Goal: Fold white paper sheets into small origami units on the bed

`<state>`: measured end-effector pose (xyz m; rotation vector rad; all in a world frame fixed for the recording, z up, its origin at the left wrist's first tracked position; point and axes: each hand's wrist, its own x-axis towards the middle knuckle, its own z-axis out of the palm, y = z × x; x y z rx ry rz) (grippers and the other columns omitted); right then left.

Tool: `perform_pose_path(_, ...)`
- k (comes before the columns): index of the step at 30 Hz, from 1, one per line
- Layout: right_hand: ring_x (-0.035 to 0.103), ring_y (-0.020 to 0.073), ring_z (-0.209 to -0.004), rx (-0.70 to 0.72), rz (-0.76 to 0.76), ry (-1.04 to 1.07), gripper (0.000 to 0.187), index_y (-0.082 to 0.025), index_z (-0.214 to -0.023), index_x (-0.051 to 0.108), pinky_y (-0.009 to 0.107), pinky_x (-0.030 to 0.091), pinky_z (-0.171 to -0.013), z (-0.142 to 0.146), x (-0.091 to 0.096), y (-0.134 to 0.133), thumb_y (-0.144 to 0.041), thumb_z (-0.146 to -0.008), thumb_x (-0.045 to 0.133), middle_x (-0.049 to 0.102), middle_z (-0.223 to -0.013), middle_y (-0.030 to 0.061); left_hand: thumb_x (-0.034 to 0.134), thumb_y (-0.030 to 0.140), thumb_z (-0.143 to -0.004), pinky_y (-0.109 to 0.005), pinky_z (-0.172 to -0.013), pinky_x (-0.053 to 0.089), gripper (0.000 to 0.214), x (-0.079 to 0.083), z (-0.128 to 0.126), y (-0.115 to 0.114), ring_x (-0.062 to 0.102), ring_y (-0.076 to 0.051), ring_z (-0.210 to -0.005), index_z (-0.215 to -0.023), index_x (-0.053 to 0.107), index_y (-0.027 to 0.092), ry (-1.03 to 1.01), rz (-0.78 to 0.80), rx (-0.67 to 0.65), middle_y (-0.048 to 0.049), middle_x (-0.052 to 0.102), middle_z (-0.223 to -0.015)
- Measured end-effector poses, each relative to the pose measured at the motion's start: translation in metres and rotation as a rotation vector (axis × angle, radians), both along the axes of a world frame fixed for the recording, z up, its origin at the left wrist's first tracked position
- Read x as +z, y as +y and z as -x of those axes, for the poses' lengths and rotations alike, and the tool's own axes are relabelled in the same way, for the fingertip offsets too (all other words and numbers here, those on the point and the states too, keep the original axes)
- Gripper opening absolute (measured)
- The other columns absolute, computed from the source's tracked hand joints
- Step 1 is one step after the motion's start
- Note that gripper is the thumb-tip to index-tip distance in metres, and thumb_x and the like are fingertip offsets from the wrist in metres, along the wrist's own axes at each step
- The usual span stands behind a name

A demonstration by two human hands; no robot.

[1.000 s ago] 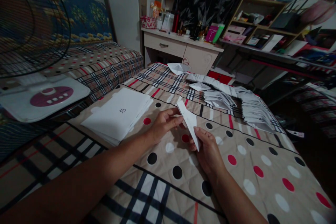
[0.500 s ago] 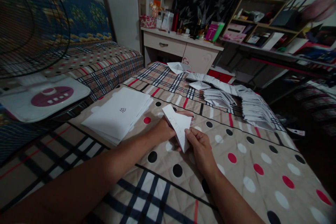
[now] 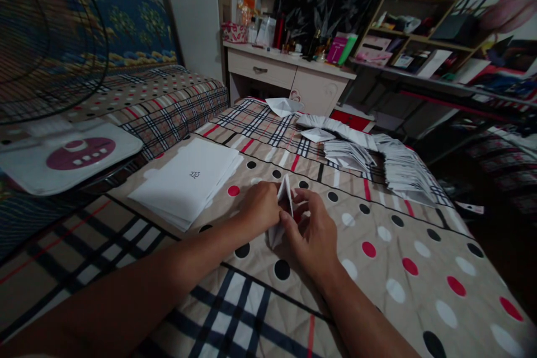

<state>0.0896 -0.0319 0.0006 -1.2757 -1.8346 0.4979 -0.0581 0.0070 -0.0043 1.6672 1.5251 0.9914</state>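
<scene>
A small folded white paper (image 3: 282,211) stands pinched between both my hands, low over the dotted bedspread (image 3: 398,246). My left hand (image 3: 260,208) is closed on its left side. My right hand (image 3: 311,233) curls around its right side, fingers bent against the fold. Most of the paper is hidden by the two hands. A stack of flat white sheets (image 3: 188,179) lies just left of my left hand.
Rows of folded white paper pieces (image 3: 377,159) lie across the far right of the bed. A fan with a white base (image 3: 62,156) stands at the left. A dresser (image 3: 289,75) with bottles and shelves (image 3: 419,39) stand behind the bed.
The paper was held up and spread wider between my hands. Now both hands have come closer together and lower, pressing it into a narrower fold.
</scene>
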Motion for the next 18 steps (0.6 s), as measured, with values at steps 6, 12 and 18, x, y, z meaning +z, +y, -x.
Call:
perform_pose_path(6,0.058,0.0149,-0.06,-0.033,0.058,0.093,0.017,-0.022,-0.1,0.061,0.029,0.045,-0.058,-0.012,-0.005,0.015,-0.022,-0.084,0.056,0.067,-0.083,0.0018,0.062,0.013,-0.076,-0.037,-0.087,0.053,0.042,0.0,0.002,0.003,0.066,-0.026,-0.097,-0.117,0.065,0.019,0.163,-0.244,-0.107,-0.0112,0.069,-0.111)
perform_pose_path(12,0.056,0.0138,-0.056,-0.127,0.1,0.243,0.017,-0.02,-0.094,0.063,0.026,0.043,-0.053,-0.022,-0.01,0.027,-0.021,-0.078,0.058,0.064,-0.072,-0.0005,0.059,0.014,-0.088,-0.037,-0.099,0.052,0.051,0.001,0.011,0.005,0.058,-0.02,-0.119,-0.136,0.049,0.027,0.133,-0.634,-0.327,-0.0088,0.046,-0.145)
perform_pose_path(18,0.057,0.0142,-0.058,-0.142,0.089,0.311,0.017,-0.019,-0.09,0.065,0.026,0.045,-0.055,-0.025,-0.01,0.03,-0.019,-0.075,0.057,0.067,-0.075,0.0003,0.066,0.042,-0.087,-0.044,-0.099,0.053,0.03,0.001,0.023,0.009,0.056,-0.026,-0.123,-0.111,0.065,0.024,0.329,-0.851,-0.543,-0.0113,0.046,-0.145)
